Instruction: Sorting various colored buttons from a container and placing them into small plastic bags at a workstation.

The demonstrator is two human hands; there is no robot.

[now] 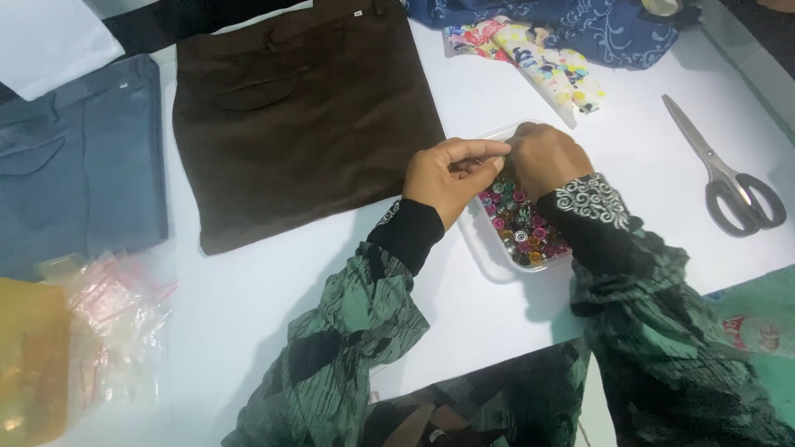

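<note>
A clear plastic tray holds several small round coloured metal buttons on the white table. My left hand hovers over the tray's left side with thumb and forefinger pinched together; what they pinch is too small to make out. My right hand is curled over the tray's far end, fingertips meeting those of the left hand. Folded brown trousers lie just left of the hands.
Grey-blue trousers lie at the far left. Scissors rest at the right. Blue patterned cloth and a floral fabric strip sit at the back. A pile of small plastic bags and an amber container stand at lower left.
</note>
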